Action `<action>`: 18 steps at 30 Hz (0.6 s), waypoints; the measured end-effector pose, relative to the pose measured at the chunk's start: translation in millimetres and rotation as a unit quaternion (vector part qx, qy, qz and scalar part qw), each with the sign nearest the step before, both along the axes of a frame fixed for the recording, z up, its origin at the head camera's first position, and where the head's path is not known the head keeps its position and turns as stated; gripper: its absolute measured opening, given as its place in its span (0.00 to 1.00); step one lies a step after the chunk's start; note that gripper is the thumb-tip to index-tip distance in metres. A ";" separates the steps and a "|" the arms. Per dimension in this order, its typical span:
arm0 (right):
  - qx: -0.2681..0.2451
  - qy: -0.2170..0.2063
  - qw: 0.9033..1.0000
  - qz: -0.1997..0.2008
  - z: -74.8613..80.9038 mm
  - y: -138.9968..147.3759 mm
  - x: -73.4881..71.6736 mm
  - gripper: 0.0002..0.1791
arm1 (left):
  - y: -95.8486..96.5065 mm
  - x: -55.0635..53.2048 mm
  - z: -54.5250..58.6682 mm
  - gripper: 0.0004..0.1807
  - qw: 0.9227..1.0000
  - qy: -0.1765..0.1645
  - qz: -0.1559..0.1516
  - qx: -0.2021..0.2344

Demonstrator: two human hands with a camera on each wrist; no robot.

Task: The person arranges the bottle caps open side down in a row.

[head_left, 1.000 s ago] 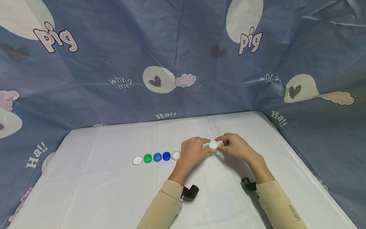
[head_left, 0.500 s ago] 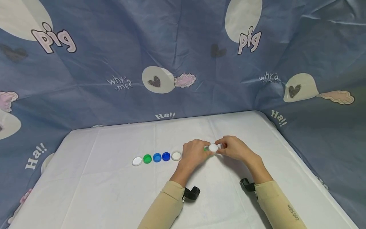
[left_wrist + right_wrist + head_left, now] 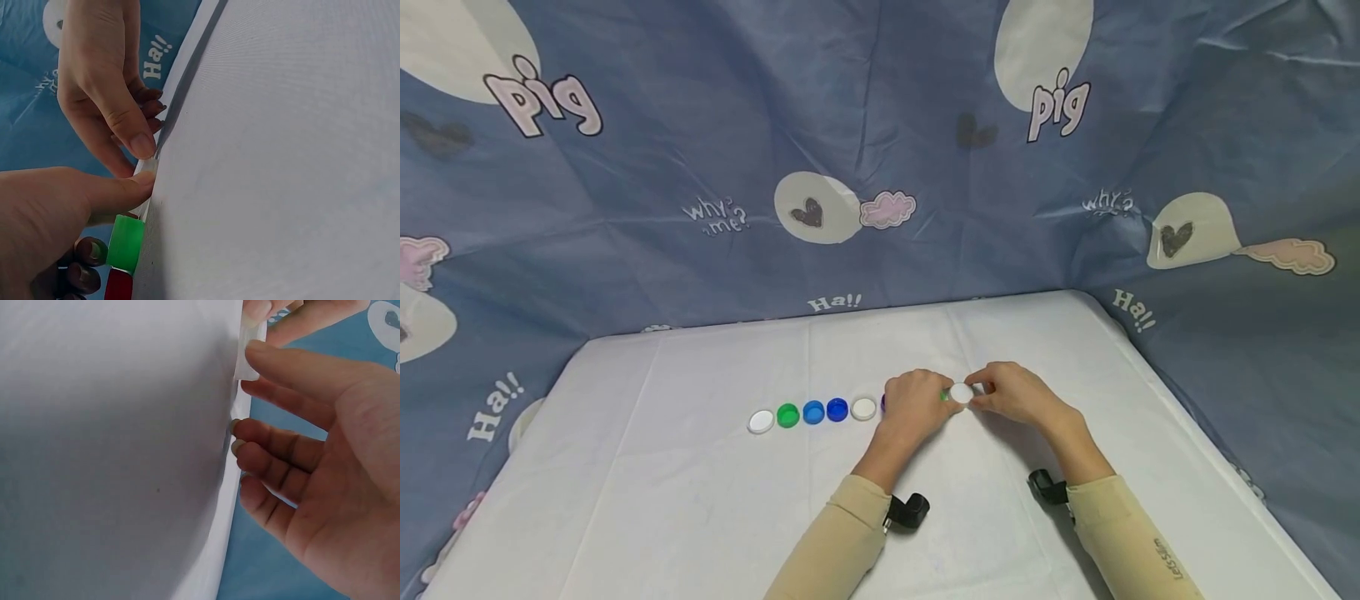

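A white bottle cap (image 3: 961, 393) is pinched from both sides, at the right end of a row of caps on the table. My left hand (image 3: 916, 407) grips its left side with thumb and finger; my right hand (image 3: 1018, 392) pinches its right side. In the right wrist view the right thumb presses the cap's rim (image 3: 247, 365), other fingers loosely curled. Close by the left hand, the left wrist view has a green cap (image 3: 127, 242) and a red cap (image 3: 119, 284). Part of the row is hidden behind the left hand.
Leftward along the row lie a white cap (image 3: 761, 422), a green cap (image 3: 787, 415), a light blue cap (image 3: 813, 412), a dark blue cap (image 3: 837, 409) and another white cap (image 3: 863, 407). A white cloth covers the table (image 3: 700, 508); a blue printed curtain (image 3: 925, 267) hangs behind.
Both hands have come down slightly toward the near side with the white cap between them. A sliver of a dark blue or purple cap now shows left of the left hand.
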State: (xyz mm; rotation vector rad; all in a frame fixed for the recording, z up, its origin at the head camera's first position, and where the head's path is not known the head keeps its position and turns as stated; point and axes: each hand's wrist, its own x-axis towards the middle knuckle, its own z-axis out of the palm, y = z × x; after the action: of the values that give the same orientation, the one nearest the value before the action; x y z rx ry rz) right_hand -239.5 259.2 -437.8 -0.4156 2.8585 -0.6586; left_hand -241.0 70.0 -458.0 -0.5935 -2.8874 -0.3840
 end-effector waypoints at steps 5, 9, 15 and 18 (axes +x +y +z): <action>0.002 0.012 1.000 0.006 -0.6 -1.2 0.3 0.21 | -0.1 0.1 -1.5 0.15 1.000 0.005 -0.002 0.001; 0.002 0.014 1.000 0.007 0.2 -1.9 0.8 0.21 | 0.2 0.7 -1.2 0.15 1.000 0.002 -0.002 0.002; 0.004 0.011 1.000 0.006 1.3 -2.1 2.1 0.20 | 0.7 1.0 -0.4 0.16 1.000 -0.001 -0.002 0.000; 0.004 0.008 1.000 0.005 2.1 -2.1 2.4 0.19 | 0.4 0.9 0.3 0.17 1.000 0.001 -0.001 0.000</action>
State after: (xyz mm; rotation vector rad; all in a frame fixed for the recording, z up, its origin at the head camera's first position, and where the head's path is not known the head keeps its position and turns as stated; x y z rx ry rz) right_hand -237.1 257.2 -435.6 -0.4363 2.8709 -0.6449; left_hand -240.2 70.4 -457.7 -0.5961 -2.8855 -0.3844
